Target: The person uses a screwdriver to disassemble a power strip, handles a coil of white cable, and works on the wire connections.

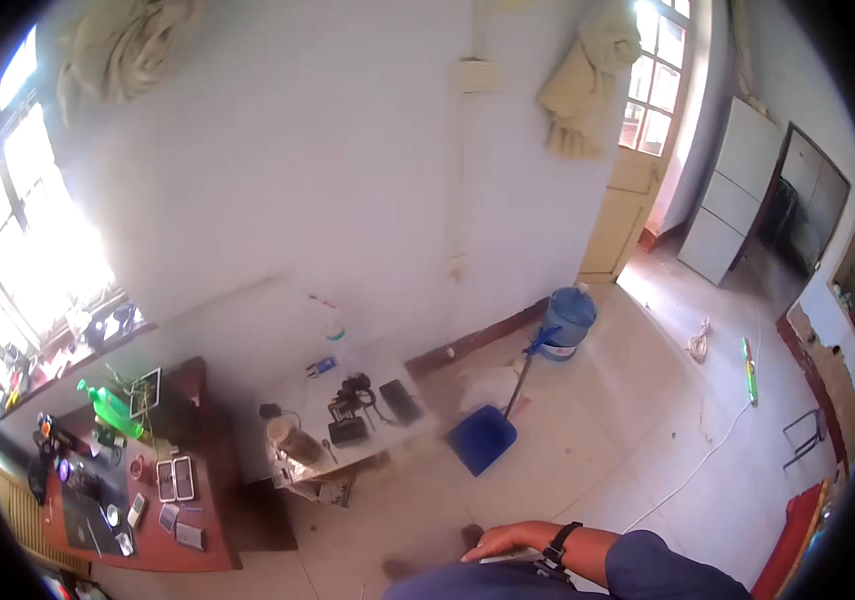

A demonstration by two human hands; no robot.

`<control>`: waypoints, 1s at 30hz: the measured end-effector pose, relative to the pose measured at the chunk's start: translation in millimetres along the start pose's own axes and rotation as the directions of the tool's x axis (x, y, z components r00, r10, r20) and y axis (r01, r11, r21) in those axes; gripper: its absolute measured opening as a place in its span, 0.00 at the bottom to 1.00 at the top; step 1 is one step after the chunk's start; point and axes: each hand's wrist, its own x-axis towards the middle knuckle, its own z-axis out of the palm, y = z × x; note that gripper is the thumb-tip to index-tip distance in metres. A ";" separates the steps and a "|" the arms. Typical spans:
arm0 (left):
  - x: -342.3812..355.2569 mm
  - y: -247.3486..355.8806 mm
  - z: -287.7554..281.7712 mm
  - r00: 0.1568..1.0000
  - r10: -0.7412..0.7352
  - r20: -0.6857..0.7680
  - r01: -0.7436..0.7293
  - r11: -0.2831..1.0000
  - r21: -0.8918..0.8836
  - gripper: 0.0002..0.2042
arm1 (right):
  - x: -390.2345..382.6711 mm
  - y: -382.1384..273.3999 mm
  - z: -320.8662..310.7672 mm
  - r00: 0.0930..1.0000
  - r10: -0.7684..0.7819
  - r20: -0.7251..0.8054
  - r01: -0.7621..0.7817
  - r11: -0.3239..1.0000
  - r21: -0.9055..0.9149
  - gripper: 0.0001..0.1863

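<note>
My right hand (488,542) is low in the centre, reaching in from the right with a dark strap on the wrist. Its fingers are curled beside a thin pale item (508,557), mostly hidden by my dark-sleeved body, that it appears to grip. My left hand is out of view. Ahead on the floor, a blue dustpan (483,440) with a long handle leans toward a large blue water jug (570,315). Left of them stands a white table (403,425) holding black devices, cables, a clear bottle and a tan container.
A red-brown desk (208,540) with gadgets and a green bottle (113,410) is at left, under the window. A door (613,210), white cabinet (723,200), power strip (750,365) with trailing cable, metal frame (803,435) and red furniture edge (788,535) are on the right.
</note>
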 end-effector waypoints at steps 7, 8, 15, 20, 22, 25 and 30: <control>14.1 61.5 24.9 0.999 0.036 0.039 -0.040 0.993 0.113 0.18 | -23.2 56.7 -21.1 0.999 0.019 -0.039 -0.018 0.999 0.027 0.48; 16.0 71.8 28.4 0.998 0.044 0.046 -0.049 0.990 0.129 0.17 | -25.3 64.8 -21.8 0.997 0.057 -0.049 -0.055 0.998 0.032 0.47; 78.0 151.9 30.5 0.985 0.082 0.153 -0.107 0.981 0.163 0.17 | -63.8 65.2 -72.9 0.967 -0.139 -0.213 0.169 0.977 0.129 0.35; 92.3 299.5 39.4 0.913 0.331 0.241 -0.323 0.944 -0.070 0.22 | -57.4 23.2 -120.7 0.901 -0.379 -0.210 0.424 0.873 0.240 0.27; 119.3 326.3 47.9 0.859 0.434 0.271 -0.423 0.900 -0.101 0.23 | -63.5 -0.5 -130.7 0.864 -0.430 -0.260 0.493 0.827 0.270 0.25; 144.3 381.5 62.2 0.794 0.462 0.396 -0.384 0.885 -0.262 0.24 | -59.3 -9.6 -158.5 0.845 -0.456 -0.279 0.533 0.755 0.382 0.23; 223.6 430.1 68.4 0.675 0.405 0.617 -0.390 0.905 -0.168 0.25 | -40.7 -0.7 -198.8 0.840 -0.447 -0.307 0.542 0.671 0.507 0.23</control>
